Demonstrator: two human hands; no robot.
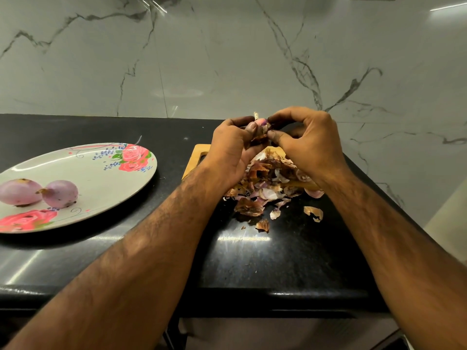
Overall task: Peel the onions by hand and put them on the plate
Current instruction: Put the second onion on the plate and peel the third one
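Pinching one onion [260, 122], the left hand [232, 152] and right hand [310, 145] curled their fingers [251, 127] round it; two peeled onions [60, 193] lay on one plate [101, 178].

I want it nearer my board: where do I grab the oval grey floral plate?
Pinch the bare right-hand rim of the plate, coming from the right: its two peeled purple onions lie at the left end, leaving this edge free.

Glossy black bench [252, 261] with fine pale specks. White marble wall [227, 59], veined in dark grey. Pale grey plate [101, 178], printed with pink-red roses, green leaves, small blue sprigs. Two pale purple onions [60, 193]. Brown and lilac-white peels [267, 183]. Yellow-tan wooden board [197, 152].
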